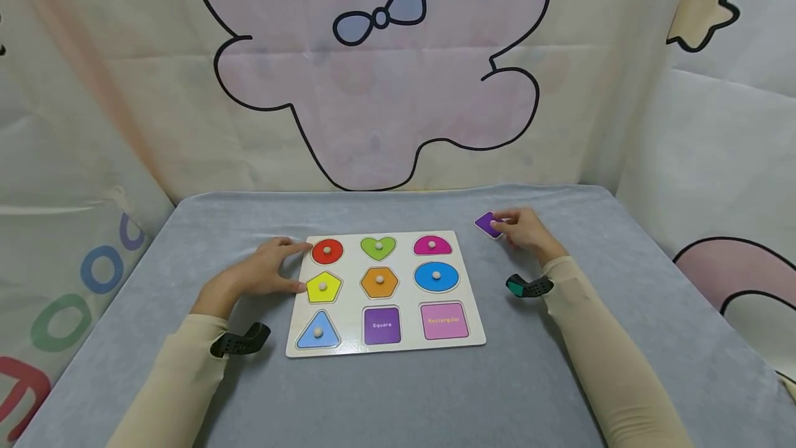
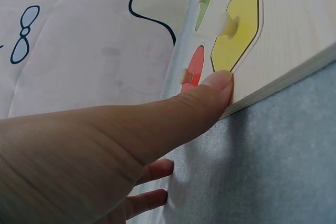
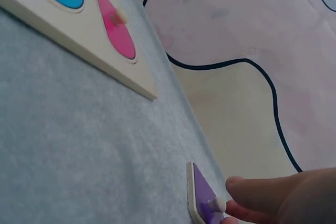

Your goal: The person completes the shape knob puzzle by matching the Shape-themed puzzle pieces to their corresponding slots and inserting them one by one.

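Note:
A white shape puzzle board (image 1: pixel 351 327) lies on the table. My left hand (image 1: pixel 269 272) touches its left edge with fingers extended; in the left wrist view the thumb (image 2: pixel 205 95) rests at the board's edge beside the yellow pentagon piece (image 2: pixel 244 17). Behind and right of the board, my right hand (image 1: pixel 528 232) pinches a purple puzzle piece (image 1: pixel 487 225) at its pale knob (image 3: pixel 218 204). Part of that piece is hidden by the fingers. On the board, the purple spot marked Square (image 1: pixel 382 334) and the pink spot marked Rectangular (image 1: pixel 444 329) show no knobs.
Several knobbed pieces sit in the board, among them a red oval (image 1: pixel 327 251), an orange hexagon (image 1: pixel 371 289) and a blue triangle (image 1: pixel 318 343). Grey cloth (image 1: pixel 398 399) covers the table. A printed curtain (image 1: pixel 373 102) hangs behind it. Black bands (image 1: pixel 239 343) are on both wrists.

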